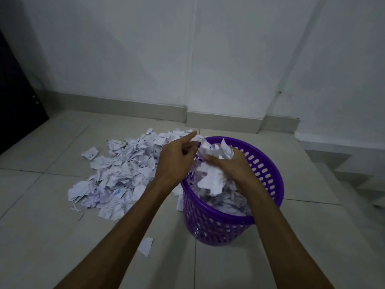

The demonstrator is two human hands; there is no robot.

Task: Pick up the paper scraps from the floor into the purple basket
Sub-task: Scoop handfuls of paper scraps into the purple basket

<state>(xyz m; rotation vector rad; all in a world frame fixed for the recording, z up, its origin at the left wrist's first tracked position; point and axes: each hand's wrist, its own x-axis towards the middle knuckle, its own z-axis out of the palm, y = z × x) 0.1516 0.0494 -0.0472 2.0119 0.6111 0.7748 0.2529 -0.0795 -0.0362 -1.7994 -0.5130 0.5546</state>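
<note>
left hand [177, 157]: index out, other fingers curled on wad [212, 163] | right hand [231, 165]: cupped around wad | wad over basket [268, 174] | scraps [118, 174]: heaped on floor [41, 205] left of basket

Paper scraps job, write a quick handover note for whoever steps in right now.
Right hand grips a wad of scraps over the purple basket.
Left hand pinches the same wad's edge, index finger pointing out.
Done: basket already holds plenty of paper.
Left: drop this wad in, then clear the big pile on the floor left of the basket, plus a stray piece near its base.
</note>
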